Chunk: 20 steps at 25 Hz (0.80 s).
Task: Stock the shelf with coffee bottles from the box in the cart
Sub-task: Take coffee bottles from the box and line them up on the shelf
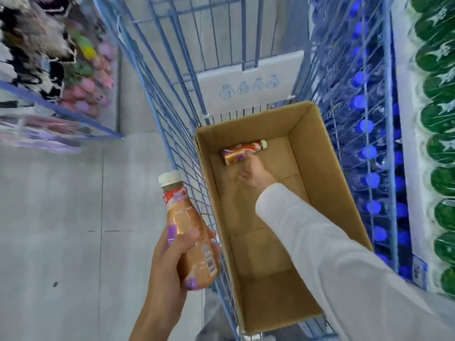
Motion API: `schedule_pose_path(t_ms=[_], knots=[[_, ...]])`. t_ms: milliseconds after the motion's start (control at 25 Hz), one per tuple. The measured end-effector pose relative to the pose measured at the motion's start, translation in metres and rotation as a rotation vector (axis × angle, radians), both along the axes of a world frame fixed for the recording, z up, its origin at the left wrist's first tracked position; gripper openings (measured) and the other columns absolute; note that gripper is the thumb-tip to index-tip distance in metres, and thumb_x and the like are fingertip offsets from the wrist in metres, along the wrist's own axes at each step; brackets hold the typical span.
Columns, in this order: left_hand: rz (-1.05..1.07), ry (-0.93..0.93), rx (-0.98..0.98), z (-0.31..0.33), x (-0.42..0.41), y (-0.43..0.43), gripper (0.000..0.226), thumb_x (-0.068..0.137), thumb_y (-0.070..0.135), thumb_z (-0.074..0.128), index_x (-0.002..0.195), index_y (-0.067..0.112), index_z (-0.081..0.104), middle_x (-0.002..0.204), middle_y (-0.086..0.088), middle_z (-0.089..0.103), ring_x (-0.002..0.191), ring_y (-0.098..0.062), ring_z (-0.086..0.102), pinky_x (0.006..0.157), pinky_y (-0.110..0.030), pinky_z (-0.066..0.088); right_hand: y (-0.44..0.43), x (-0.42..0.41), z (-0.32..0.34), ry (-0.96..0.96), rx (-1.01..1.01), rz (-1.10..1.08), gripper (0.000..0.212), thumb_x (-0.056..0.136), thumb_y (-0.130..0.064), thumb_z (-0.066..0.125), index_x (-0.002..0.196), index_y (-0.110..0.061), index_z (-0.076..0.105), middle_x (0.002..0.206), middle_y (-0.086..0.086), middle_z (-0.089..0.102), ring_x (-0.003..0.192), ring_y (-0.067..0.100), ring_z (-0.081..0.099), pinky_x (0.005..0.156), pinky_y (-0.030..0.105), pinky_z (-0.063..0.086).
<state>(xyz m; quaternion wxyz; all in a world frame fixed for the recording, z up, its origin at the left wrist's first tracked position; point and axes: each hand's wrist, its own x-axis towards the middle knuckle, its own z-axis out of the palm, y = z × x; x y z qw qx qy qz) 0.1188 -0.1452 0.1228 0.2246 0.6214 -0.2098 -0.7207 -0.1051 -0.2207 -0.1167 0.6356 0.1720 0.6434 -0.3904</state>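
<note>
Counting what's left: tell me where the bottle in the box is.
Head view, centre: the bottle lies on its side on the box floor near its far end, just past the right hand.

Single view, head-worn, wide-angle. Looks steeply down and slightly forward, from above one end of the wire cart. Straight bars bow toward the frame edges.

Nearest the lens: left hand gripping a coffee bottle, low centre-left.

Open cardboard box fills the centre, seen into from above. Right hand is deep inside it, farther from the lens.

Floor at left. Blue-capped bottles along the right. Shelf goods at upper left, blurred.
</note>
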Motion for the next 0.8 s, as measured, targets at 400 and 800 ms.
schedule_pose_path(t_ms=[400,800], knots=[[0.019,-0.062,0.072,-0.033,0.006,-0.011,0.069,0.045,0.030,0.081,0.111,0.016,0.063,0.089,-0.017,0.075,0.072,-0.034,0.074,0.062,-0.042,0.059,-0.042,0.017,-0.077,-0.026,-0.002,-0.187,0.065,0.085,-0.053,0.068,0.138,-0.020,0.049,0.127,0.008,0.067,0.108,0.023,0.066,0.083,0.037,0.060],[-0.193,-0.054,-0.102,0.032,0.003,-0.019,0.049,0.069,0.038,0.084,0.114,0.032,0.063,0.099,0.000,0.077,0.088,-0.024,0.077,0.063,-0.035,0.061,0.103,0.026,0.144,-0.080,-0.180,-0.325,0.038,0.092,-0.015,0.064,0.127,-0.006,0.051,0.104,0.013,0.066,0.093,0.026,0.066,0.090,0.040,0.053]])
